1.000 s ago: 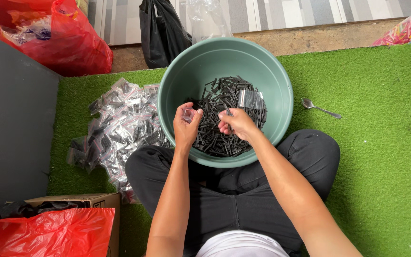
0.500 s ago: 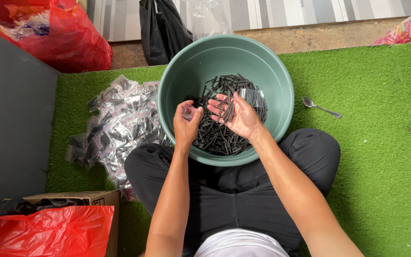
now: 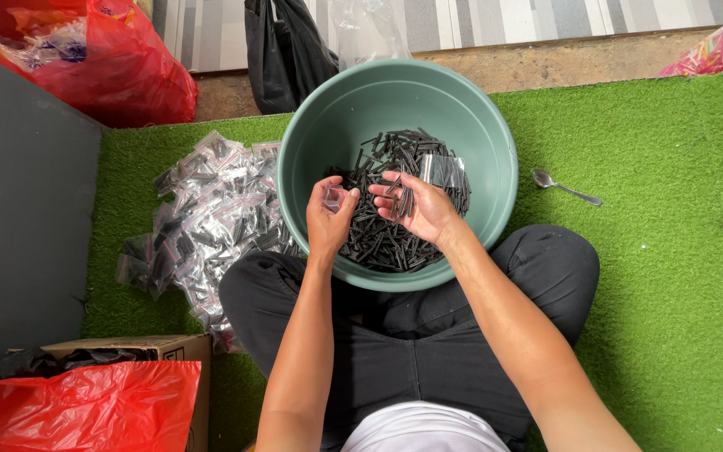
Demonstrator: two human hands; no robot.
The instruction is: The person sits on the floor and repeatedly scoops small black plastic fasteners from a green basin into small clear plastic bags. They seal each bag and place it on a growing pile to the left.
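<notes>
Frame centre: left hand [image 3: 329, 219] fingers pinched together; right hand [image 3: 416, 208] palm up, fingers loosely cupped; both forearms extended.

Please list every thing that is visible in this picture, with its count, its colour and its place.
basin: one, green, between the knees on the turf
small black sticks: many, black, heaped inside the basin
small filled bags: many, clear with black contents, piled left of the basin
spoon: one, metal, on the turf right of the basin
red plastic bags: two, red, top left and bottom left
cardboard box: one, brown, bottom left
black bag: one, black, behind the basin
left hand: holds a small clear bag
right hand: open, black sticks on its palm
</notes>
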